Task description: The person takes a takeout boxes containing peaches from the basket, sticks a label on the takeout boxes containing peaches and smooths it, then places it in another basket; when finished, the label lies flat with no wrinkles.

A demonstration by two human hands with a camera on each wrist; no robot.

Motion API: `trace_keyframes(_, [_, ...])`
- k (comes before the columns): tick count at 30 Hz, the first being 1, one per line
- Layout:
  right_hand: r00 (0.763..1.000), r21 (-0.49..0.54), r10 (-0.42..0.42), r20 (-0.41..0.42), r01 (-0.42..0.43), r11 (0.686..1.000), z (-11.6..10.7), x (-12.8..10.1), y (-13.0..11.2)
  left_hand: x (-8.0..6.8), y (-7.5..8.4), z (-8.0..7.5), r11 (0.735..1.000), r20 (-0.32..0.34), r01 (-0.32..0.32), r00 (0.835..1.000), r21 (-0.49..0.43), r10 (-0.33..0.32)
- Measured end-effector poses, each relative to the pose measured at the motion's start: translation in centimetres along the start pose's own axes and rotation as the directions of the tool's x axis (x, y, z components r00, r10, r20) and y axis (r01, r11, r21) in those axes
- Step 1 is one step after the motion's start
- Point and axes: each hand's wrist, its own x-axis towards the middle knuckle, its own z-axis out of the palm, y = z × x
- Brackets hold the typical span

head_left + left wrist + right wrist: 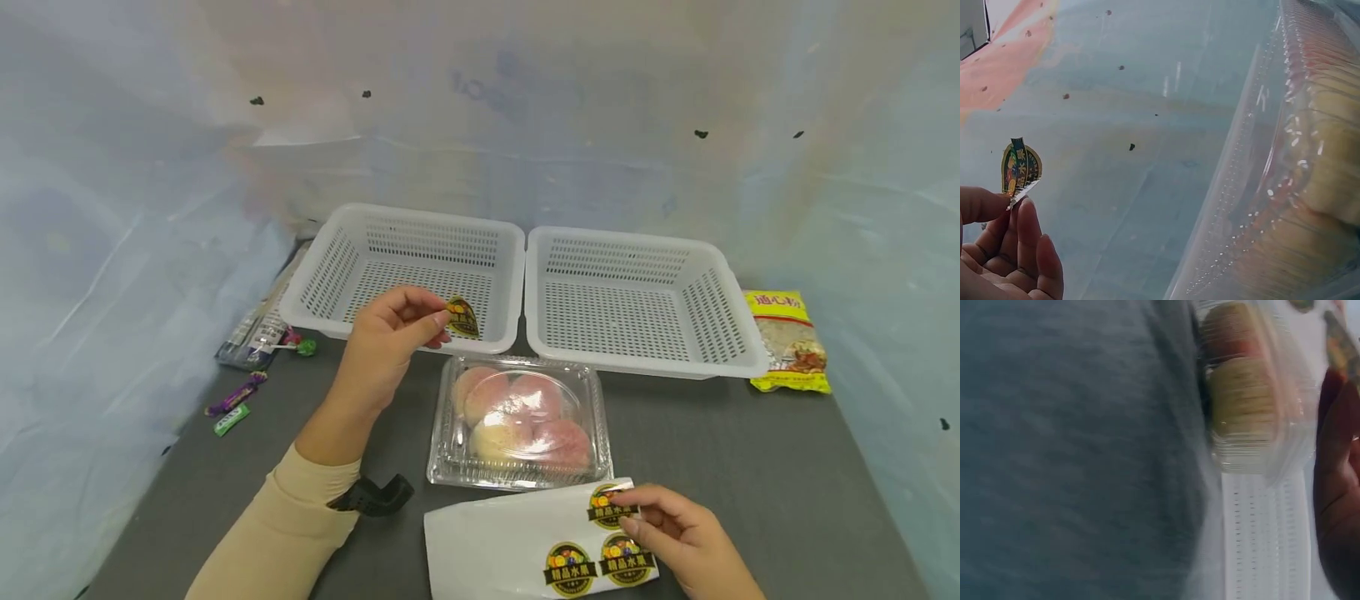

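My left hand [390, 337] pinches a black and gold fruit sticker [462, 317] between thumb and forefinger, above the front rim of the left basket. In the left wrist view the sticker [1020, 167] stands up curved from the fingertips. My right hand [686, 533] grips the right edge of a white sticker sheet [487, 546], thumb and forefinger at its upper right corner. Several round stickers remain on that sheet, near its right end. Just beyond it sits a lidded clear plastic box [442, 446] with several pinkish-yellow peaches [500, 437] inside.
Two white slotted baskets, left [300, 304] and right [645, 364], stand side by side behind the box. A yellow-and-clear food packet [787, 342] lies at right. At left are a grey packet [258, 337], a lollipop [305, 347], a purple-wrapped candy [237, 395] and a green-wrapped candy [231, 419].
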Motion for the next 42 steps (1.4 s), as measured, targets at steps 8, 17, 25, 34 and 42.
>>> trace_keyframes(8, [0.978,0.041,0.189,0.089,-0.193,0.980,0.3,-0.4,1.4,-0.3,-0.2,0.2,1.000,0.016,0.009,1.000,0.021,-0.009])
trace_keyframes(17, [0.926,-0.088,0.357,0.123,-0.348,0.933,0.4,-0.3,1.6,-0.3,-0.6,0.2,0.999,0.035,0.025,0.999,0.029,-0.026])
trace_keyframes(25, [0.895,-0.289,0.372,0.245,-0.299,0.909,-1.5,-0.2,0.6,-0.6,-1.1,0.6,0.993,0.062,0.079,0.994,0.089,-0.085])
trace_keyframes(34, [0.965,-0.646,0.249,-0.079,-0.239,0.725,-2.4,2.8,-4.1,-1.1,-1.9,1.4,0.983,0.095,0.111,0.987,0.145,-0.126])
trace_keyframes(42, [0.980,-0.518,-0.178,-0.091,0.106,0.849,0.5,7.3,-4.9,-2.0,-2.3,2.7,0.966,0.117,0.144,0.978,0.214,-0.172])
